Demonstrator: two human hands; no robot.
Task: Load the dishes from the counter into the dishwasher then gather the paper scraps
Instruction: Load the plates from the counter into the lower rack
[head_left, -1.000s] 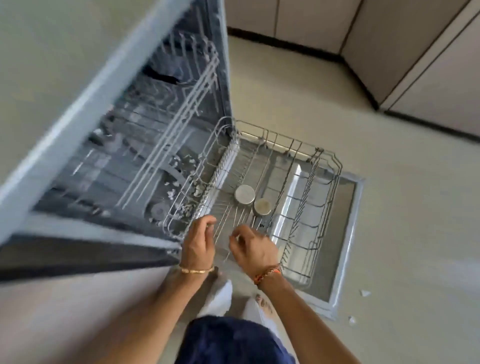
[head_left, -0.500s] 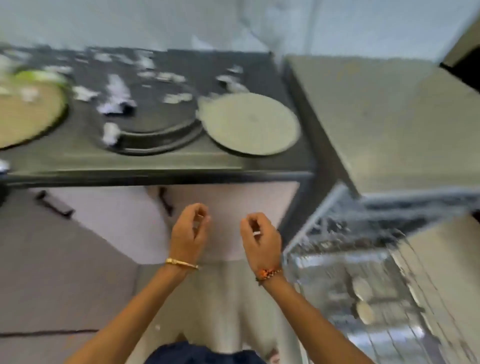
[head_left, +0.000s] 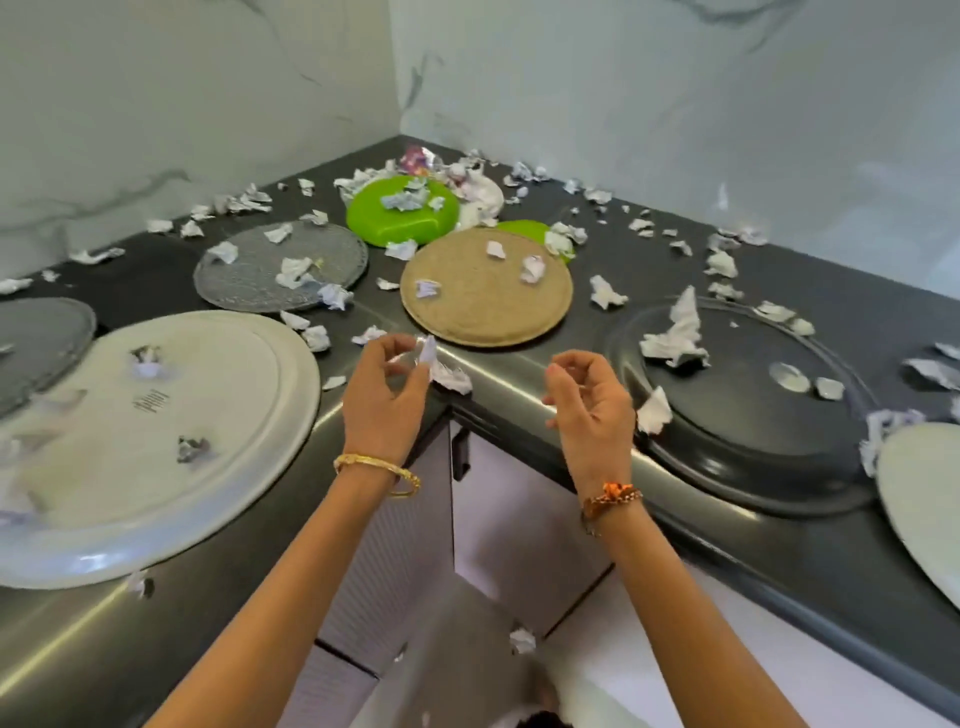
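A dark corner counter (head_left: 519, 387) carries several plates strewn with crumpled paper scraps. A large white plate (head_left: 156, 467) lies at the left, a clear textured plate (head_left: 249, 283) behind it, and a green plate (head_left: 384, 218) near the corner. A tan plate (head_left: 478, 312) sits in the middle, with a black plate (head_left: 743, 431) at the right. My left hand (head_left: 387, 400) hovers at the counter's inner corner with its fingers loosely curled, just beside a white paper scrap (head_left: 449, 375). My right hand (head_left: 592, 405) hangs nearby, loosely curled and empty. The dishwasher is out of view.
A grey plate (head_left: 36, 343) shows at the far left edge and a pale plate (head_left: 924, 499) at the far right. Marble walls (head_left: 675, 130) close the corner. Below the counter are white cabinet doors (head_left: 498, 525), with a scrap (head_left: 522, 640) on the floor.
My view has swung from the open dishwasher rack up to the counter corner. Both hands have risen from the rack to counter height, still empty.
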